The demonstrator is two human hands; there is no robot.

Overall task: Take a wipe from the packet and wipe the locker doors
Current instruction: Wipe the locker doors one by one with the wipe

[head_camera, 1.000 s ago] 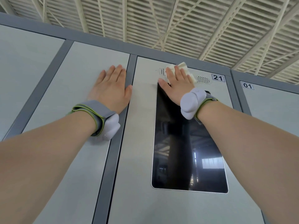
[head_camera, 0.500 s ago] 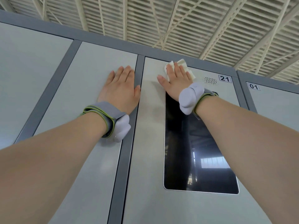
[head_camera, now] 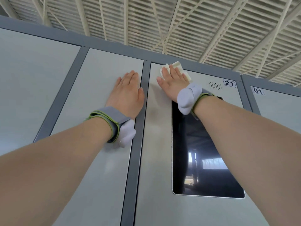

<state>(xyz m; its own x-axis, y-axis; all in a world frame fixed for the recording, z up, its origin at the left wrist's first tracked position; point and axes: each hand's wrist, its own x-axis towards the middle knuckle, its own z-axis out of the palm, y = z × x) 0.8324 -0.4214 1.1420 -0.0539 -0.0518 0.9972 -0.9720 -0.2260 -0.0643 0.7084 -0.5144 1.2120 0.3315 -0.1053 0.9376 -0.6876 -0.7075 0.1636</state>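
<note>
On the bank of grey lockers in front of you, the far-left door is cut off by the edge of the view. On the next door, your left hand lies flat, fingers straight and close together, palm against the panel. It holds nothing. The thumb sits at the door's right edge, just beside the dark grey divider. A grey band with a green edge wraps that wrist.

Right of the divider, on the door marked 21, your right hand presses the wipe against the top left corner of the panel. The wipe is white to pale cream, folded and crumpled. Only its upper edges show past the fingertips and along the little-finger side; the rest is hidden beneath the hand. The fingers are straight and slightly spread, thumb out to the left. A second band covers the right wrist and hides the top left corner of the black screen. A small speaker grille sits left of the number plate. Further right, the door marked 01 is cut off.
</note>
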